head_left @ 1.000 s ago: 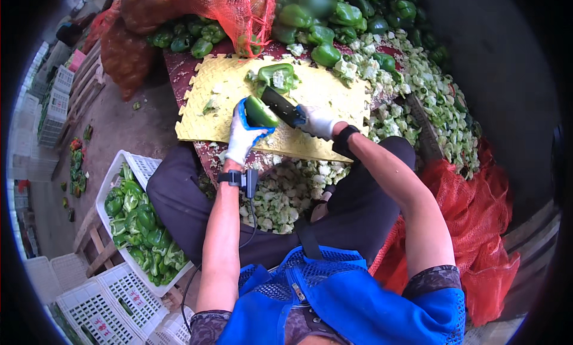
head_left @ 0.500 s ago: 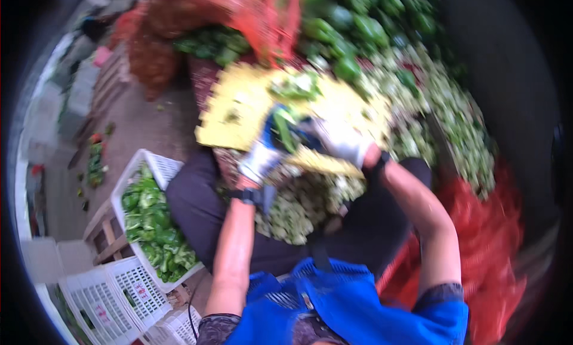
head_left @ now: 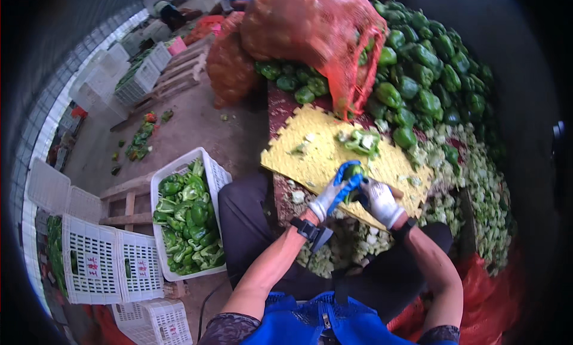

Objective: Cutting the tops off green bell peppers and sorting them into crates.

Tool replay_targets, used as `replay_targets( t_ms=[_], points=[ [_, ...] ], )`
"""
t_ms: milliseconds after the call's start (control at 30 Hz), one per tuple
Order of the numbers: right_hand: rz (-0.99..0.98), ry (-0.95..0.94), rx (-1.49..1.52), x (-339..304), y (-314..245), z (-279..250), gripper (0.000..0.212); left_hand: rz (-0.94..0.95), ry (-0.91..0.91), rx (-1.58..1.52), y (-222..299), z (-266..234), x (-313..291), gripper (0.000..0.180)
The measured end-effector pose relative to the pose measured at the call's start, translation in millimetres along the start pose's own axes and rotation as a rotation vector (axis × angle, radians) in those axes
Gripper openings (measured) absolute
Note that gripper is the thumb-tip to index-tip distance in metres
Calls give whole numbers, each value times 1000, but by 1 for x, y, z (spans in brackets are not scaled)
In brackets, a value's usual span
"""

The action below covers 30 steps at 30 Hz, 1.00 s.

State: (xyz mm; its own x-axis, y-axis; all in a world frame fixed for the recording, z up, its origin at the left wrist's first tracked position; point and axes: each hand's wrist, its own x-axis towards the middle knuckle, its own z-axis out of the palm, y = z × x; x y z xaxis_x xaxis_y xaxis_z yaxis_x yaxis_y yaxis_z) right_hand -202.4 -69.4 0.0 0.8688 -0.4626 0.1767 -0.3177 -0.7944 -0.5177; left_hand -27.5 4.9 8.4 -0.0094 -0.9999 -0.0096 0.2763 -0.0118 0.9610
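Note:
My left hand, in a white and blue glove, is closed around a green bell pepper over the near edge of a yellow foam mat. Close against it on the right is my white-gloved right hand, its fingers curled. A small brown end shows beside that fist, but what it grips is mostly hidden. Cut pepper pieces lie on the mat just beyond my hands. Pale pepper cores and scraps are heaped below the mat, between my legs.
Whole green peppers are piled at the far right, beside a full red mesh sack. More scraps spread along the right. On my left stands a white crate of cut peppers, near other white crates and wooden pallets.
My view has swung left, so the mat, sack and crate sit further right in the picture. My two hands stay together at the pepper, now nearer the mat's front edge.

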Motion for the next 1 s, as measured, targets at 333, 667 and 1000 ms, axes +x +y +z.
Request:
replay_targets(
  t_ms=[333, 667, 1000],
  points=[
    [309, 653, -343, 4, -2, -57, 63, 42, 62, -748, 6, -1, 6, 49],
    [203, 745, 154, 1, -53, -47, 45, 163, 88, -313, 22, 11, -5, 49],
    [168, 597, -118, 3, -65, -42, 54, 352, 231, -27, 49, 45, -10, 48]
  ],
)
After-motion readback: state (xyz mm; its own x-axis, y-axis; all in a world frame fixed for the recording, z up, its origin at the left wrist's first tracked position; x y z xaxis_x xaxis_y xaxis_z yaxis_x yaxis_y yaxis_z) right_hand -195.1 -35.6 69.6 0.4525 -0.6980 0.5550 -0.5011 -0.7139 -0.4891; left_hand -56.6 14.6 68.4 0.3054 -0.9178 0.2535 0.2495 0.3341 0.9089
